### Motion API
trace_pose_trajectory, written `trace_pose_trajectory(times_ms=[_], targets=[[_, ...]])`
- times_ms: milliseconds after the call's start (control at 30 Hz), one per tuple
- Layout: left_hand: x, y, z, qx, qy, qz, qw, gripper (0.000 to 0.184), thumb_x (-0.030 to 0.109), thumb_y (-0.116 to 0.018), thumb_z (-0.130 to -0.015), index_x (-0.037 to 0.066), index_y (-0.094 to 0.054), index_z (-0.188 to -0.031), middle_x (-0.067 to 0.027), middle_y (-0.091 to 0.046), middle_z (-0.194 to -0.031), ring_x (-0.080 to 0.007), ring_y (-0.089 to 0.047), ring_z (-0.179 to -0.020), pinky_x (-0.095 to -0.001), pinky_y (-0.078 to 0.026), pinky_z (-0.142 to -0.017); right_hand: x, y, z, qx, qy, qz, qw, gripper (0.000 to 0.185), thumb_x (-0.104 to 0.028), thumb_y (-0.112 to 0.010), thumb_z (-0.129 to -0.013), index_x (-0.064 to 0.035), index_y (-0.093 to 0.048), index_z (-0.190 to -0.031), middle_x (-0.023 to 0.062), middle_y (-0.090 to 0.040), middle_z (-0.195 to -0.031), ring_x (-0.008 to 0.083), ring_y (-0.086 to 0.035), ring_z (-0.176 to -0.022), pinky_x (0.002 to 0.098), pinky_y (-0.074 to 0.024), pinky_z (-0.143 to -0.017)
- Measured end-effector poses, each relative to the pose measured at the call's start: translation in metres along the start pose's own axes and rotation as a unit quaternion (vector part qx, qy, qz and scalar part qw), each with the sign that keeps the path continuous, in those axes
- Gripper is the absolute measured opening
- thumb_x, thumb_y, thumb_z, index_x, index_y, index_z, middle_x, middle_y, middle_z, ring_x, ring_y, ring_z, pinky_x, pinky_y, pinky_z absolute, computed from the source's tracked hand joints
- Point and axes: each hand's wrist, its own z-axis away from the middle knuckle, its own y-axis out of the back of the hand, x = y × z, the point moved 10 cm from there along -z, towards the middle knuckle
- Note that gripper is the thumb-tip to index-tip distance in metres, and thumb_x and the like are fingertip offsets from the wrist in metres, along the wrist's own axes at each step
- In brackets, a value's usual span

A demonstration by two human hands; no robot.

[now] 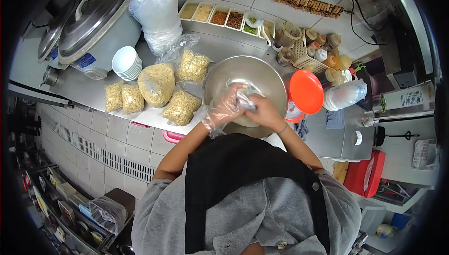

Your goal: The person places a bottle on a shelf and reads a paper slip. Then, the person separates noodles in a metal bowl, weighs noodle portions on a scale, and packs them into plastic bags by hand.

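A noodle bag (181, 108) crowds the bowl (270, 77) near the front edge of the surface (322, 139); right hand (264, 111) fingers pinch clear plastic (216, 120) slanting back-right over left hand (229, 104), grip unclear.

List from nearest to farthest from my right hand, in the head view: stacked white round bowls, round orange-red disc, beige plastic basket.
From your right hand:
1. Orange-red disc, just to its right.
2. Beige basket, farther forward and right.
3. White bowls, far left.
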Motion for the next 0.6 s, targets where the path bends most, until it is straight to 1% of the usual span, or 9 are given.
trace_pose_trajectory(times_ms=[100, 167, 267, 333, 400, 433, 500, 533, 600], targets=[[0.042, 0.009, 0.008, -0.049, -0.047, -0.104, 0.992, 0.062, 0.015, -0.070, -0.075, 0.011, -0.038, -0.128, -0.0027, -0.052, -0.075, -0.0163, -0.056, -0.071, -0.0309, -0.046, -0.066, 0.035, -0.002, -0.002, -0.013, -0.062, -0.260, 0.964, 0.007, 0.000, -0.063, -0.069, 0.0017, -0.060, -0.075, 0.0099, -0.057, -0.069, 0.0150, -0.054, -0.061, 0.0273, -0.0426, -0.057], [0.033, 0.029, 0.013, -0.067, -0.003, -0.208, 0.976, 0.069, 0.023, -0.076, -0.071, 0.011, -0.038, -0.128, -0.0034, -0.055, -0.081, -0.0193, -0.057, -0.079, -0.0359, -0.047, -0.071, 0.077, 0.006, 0.012, 0.028, -0.114, -0.290, 0.950, 0.008, 0.000, -0.063, -0.069, 0.0009, -0.060, -0.076, 0.0073, -0.056, -0.068, 0.0132, -0.051, -0.060, 0.0263, -0.0411, -0.056], [0.020, 0.044, 0.025, -0.090, -0.005, -0.122, 0.988, 0.072, 0.025, -0.079, -0.068, 0.012, -0.040, -0.126, -0.0048, -0.054, -0.082, -0.0204, -0.057, -0.079, -0.0360, -0.047, -0.071, 0.140, 0.008, 0.029, 0.052, -0.203, -0.329, 0.921, 0.009, -0.002, -0.066, -0.070, -0.0007, -0.060, -0.077, 0.0041, -0.056, -0.070, 0.0114, -0.049, -0.062, 0.0254, -0.0396, -0.055], [0.026, 0.028, 0.032, -0.115, -0.017, -0.169, 0.979, 0.072, 0.025, -0.081, -0.067, 0.013, -0.040, -0.126, -0.0044, -0.053, -0.084, -0.0200, -0.055, -0.079, -0.0350, -0.046, -0.071, 0.140, 0.004, 0.035, 0.040, -0.249, -0.345, 0.904, 0.009, -0.004, -0.067, -0.070, -0.0016, -0.060, -0.075, 0.0035, -0.056, -0.072, 0.0114, -0.050, -0.064, 0.0254, -0.0396, -0.056], [0.030, 0.027, 0.029, -0.081, 0.006, -0.162, 0.983, 0.068, 0.020, -0.079, -0.070, 0.012, -0.040, -0.125, -0.0032, -0.051, -0.086, -0.0174, -0.051, -0.075, -0.0334, -0.045, -0.070, 0.103, 0.029, 0.022, 0.042, -0.129, -0.192, 0.972, 0.017, -0.008, -0.070, -0.070, -0.0031, -0.059, -0.080, 0.0037, -0.055, -0.080, 0.0119, -0.051, -0.070, 0.0261, -0.0402, -0.059], [0.044, 0.029, 0.024, -0.002, -0.083, -0.098, 0.992, 0.058, 0.010, -0.074, -0.072, 0.011, -0.044, -0.121, -0.0029, -0.048, -0.085, -0.0163, -0.047, -0.071, -0.0321, -0.044, -0.066, 0.086, 0.041, 0.018, 0.043, -0.129, -0.190, 0.972, 0.017, -0.008, -0.070, -0.070, -0.0031, -0.059, -0.080, 0.0037, -0.055, -0.080, 0.0119, -0.051, -0.070, 0.0261, -0.0402, -0.059], [0.045, 0.026, 0.015, 0.016, -0.036, -0.065, 0.997, 0.054, 0.005, -0.071, -0.072, 0.011, -0.046, -0.119, -0.0032, -0.049, -0.083, -0.0161, -0.048, -0.071, -0.0320, -0.044, -0.065, 0.024, 0.034, 0.014, -0.093, -0.029, -0.211, 0.973, 0.027, -0.013, -0.073, -0.070, -0.0036, -0.057, -0.090, 0.0064, -0.054, -0.086, 0.0155, -0.052, -0.074, 0.0289, -0.0423, -0.062], [0.038, 0.027, 0.012, 0.035, 0.012, -0.034, 0.999, 0.051, 0.001, -0.068, -0.071, 0.010, -0.048, -0.117, -0.0035, -0.050, -0.082, -0.0159, -0.048, -0.070, -0.0319, -0.043, -0.063, 0.018, 0.030, 0.015, -0.091, -0.032, -0.211, 0.973, 0.027, -0.013, -0.073, -0.070, -0.0036, -0.057, -0.090, 0.0064, -0.054, -0.086, 0.0155, -0.052, -0.074, 0.0289, -0.0423, -0.062], [0.038, 0.026, 0.002, 0.055, -0.019, -0.060, 0.997, 0.049, -0.004, -0.061, -0.070, 0.010, -0.050, -0.116, -0.0056, -0.052, -0.082, -0.0176, -0.049, -0.066, -0.0321, -0.043, -0.061, 0.007, 0.030, 0.015, -0.066, -0.013, -0.118, 0.991, 0.035, -0.014, -0.073, -0.069, -0.0054, -0.056, -0.097, 0.0072, -0.053, -0.087, 0.0213, -0.053, -0.072, 0.0317, -0.0444, -0.062]])
